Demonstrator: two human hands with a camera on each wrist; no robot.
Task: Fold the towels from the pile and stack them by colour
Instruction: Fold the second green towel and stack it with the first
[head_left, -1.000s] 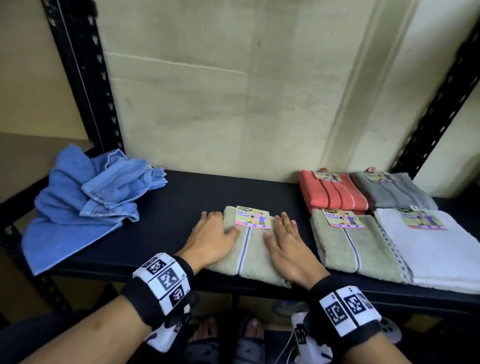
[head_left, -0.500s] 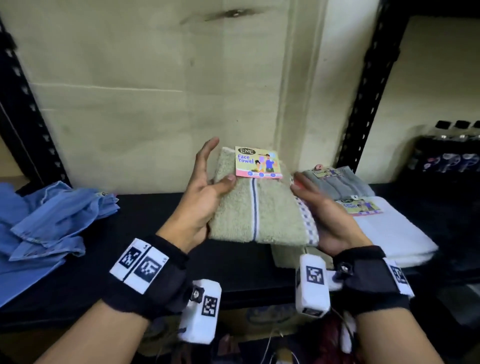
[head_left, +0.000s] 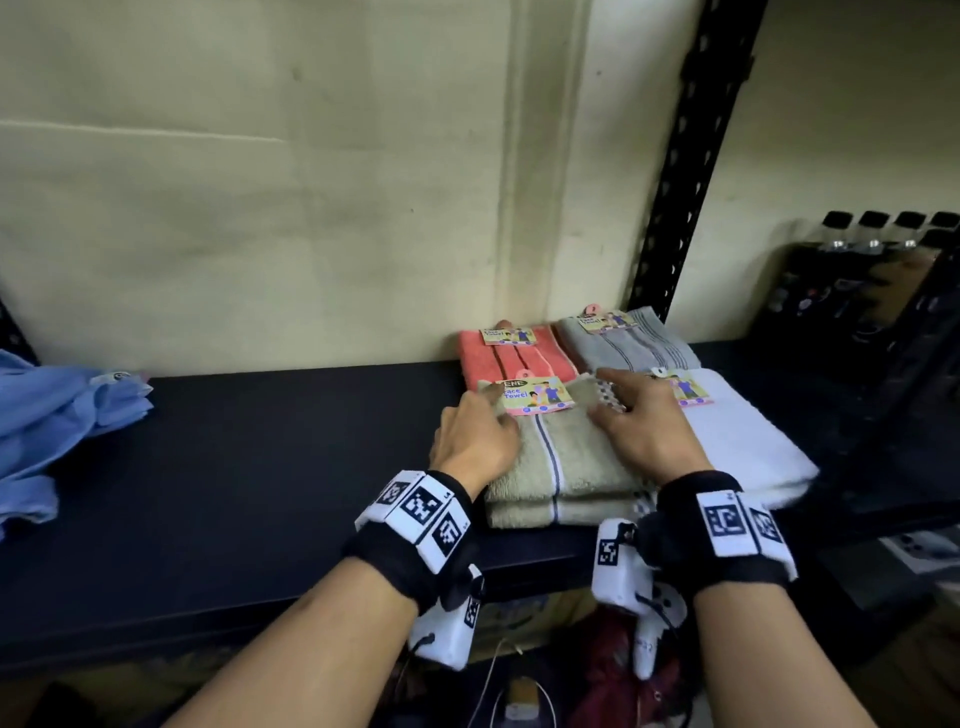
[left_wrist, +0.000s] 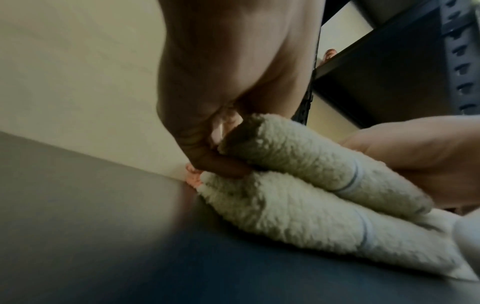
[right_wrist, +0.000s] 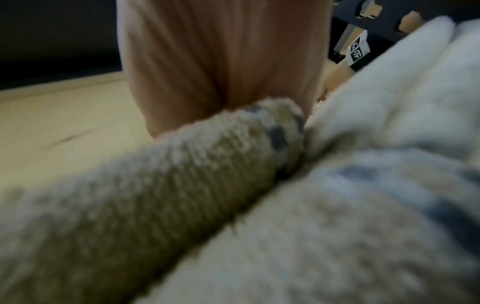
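The person is setting the upper green towel (head_left: 553, 457) onto its green match on the shelf (head_left: 260, 467) — left hand (head_left: 475, 441) pinching one edge, right hand (head_left: 641, 431) resting loosely on top — so releasing and squaring it likely comes next.

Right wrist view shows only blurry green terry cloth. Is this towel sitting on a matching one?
Observer: Yes. In the head view the green towel lies on a second green towel.
Operator: Where's the left hand?
Observer: The left hand grips the top towel's left edge, with one finger tucked between the two.
Operator: What's around it?
Observer: A white towel lies to the right, with a coral towel and a grey towel behind.
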